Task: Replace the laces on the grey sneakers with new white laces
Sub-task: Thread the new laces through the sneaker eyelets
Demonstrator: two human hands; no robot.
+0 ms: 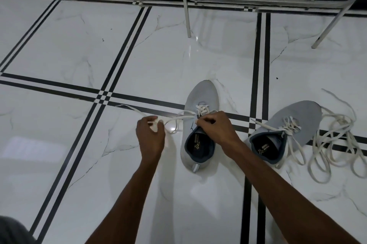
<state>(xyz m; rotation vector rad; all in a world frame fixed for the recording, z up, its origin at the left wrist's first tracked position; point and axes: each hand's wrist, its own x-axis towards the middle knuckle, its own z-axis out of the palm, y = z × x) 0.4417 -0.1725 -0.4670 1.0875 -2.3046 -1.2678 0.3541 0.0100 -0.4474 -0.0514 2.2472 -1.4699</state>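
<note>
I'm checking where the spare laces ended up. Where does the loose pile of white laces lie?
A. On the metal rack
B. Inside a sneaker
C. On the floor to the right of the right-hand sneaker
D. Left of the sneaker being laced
C: the loose pile of white laces lies on the floor tiles just right of the right-hand sneaker, away from both hands.

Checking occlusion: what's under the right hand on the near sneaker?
The right hand covers the upper eyelets and tongue of the sneaker. Laced rows of the white lace show beyond it; lacing beneath is hidden.
</note>
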